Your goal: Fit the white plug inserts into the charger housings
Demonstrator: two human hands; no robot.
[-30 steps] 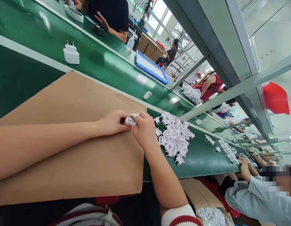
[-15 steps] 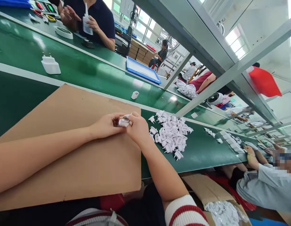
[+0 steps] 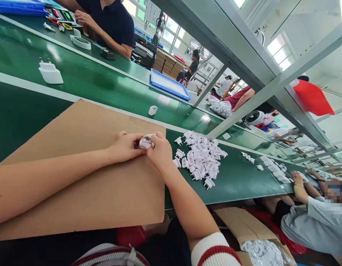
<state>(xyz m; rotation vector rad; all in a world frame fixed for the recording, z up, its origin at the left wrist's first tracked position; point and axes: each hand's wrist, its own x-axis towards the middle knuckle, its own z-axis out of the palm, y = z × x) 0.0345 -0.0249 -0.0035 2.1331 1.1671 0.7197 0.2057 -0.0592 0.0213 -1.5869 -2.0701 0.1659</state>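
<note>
Between my two hands is a white plug adapter housing, held above the cardboard sheet. My left hand grips it from the left, fingers wrapped round it. From the right, my right hand pinches it with the thumb and fingers. A small brownish part shows at its top edge; fingers hide much of the rest. Just right of my right hand lies a heap of white plug pieces with pins, spread on the green table.
Beyond the cardboard runs a green conveyor belt carrying white adapters. Across it are a co-worker's arm and a blue tray. A metal post rises behind the heap. An open carton stands below, right.
The white adapters on the belt have shifted left. The co-worker opposite has lowered the bottle out of sight. My hands stay on the same piece, nearly in place.
</note>
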